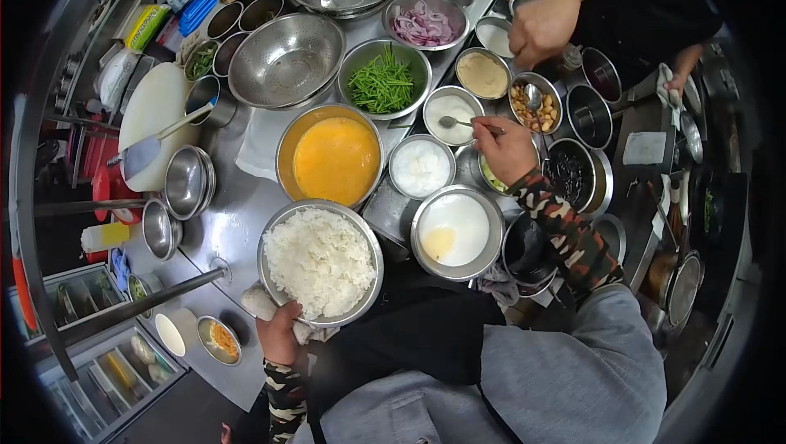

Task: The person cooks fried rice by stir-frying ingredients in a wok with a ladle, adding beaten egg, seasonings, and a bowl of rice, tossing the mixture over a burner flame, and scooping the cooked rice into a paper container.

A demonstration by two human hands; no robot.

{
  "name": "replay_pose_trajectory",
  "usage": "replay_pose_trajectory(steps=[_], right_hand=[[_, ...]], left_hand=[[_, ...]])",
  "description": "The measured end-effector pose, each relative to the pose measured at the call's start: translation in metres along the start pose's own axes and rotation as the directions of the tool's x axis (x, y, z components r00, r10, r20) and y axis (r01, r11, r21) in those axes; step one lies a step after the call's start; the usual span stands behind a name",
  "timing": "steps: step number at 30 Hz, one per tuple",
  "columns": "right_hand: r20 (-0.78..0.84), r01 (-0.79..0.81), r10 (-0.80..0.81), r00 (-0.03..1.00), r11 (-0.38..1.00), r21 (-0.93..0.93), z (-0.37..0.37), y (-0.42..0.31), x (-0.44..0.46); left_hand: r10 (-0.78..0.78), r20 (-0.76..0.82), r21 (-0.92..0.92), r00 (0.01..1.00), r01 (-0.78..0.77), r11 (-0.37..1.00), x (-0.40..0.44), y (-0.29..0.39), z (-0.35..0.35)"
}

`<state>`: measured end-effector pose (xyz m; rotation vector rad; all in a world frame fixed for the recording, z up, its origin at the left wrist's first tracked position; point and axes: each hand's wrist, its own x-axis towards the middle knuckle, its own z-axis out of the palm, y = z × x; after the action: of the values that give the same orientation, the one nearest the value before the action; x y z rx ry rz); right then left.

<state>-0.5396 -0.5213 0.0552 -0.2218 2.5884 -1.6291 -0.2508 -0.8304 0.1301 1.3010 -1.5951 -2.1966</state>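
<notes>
My left hand grips the near rim of a metal bowl heaped with cooked white rice; a folded cloth lies between hand and bowl. In my right hand is a small metal spoon, its head over a round container of white granules. Just below that stands another container of white powder. Beaten egg fills a large metal container beyond the rice. A pot nearer my body holds white liquid with a pale yellow patch.
Another person's hand reaches over the seasoning containers at upper right. Cut green stems, sliced red onion and colanders stand at the back. At left are a round white cutting board, stacked metal bowls and a metal rail.
</notes>
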Motion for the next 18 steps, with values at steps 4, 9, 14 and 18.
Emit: replay_pose_trajectory(steps=[4,9,14,18], right_hand=[[0.011,-0.047,0.046,0.999,0.998,0.037,0.013,-0.006,-0.001],[0.031,-0.213,0.214,0.976,0.931,0.297,0.007,0.000,0.003],[0.040,-0.402,0.455,0.890,0.739,0.540,-0.011,0.011,0.011],[0.040,-0.403,0.474,0.880,0.699,0.591,-0.018,0.009,0.012]], left_hand=[[0.007,0.044,0.114,0.999,-0.012,0.993,0.013,-0.008,-0.016],[-0.004,0.071,0.136,0.997,-0.006,0.991,0.022,-0.014,-0.021],[-0.043,0.098,0.122,0.994,0.031,0.992,0.026,-0.005,-0.013],[-0.047,0.139,0.066,0.989,0.038,0.997,0.028,0.010,0.008]])
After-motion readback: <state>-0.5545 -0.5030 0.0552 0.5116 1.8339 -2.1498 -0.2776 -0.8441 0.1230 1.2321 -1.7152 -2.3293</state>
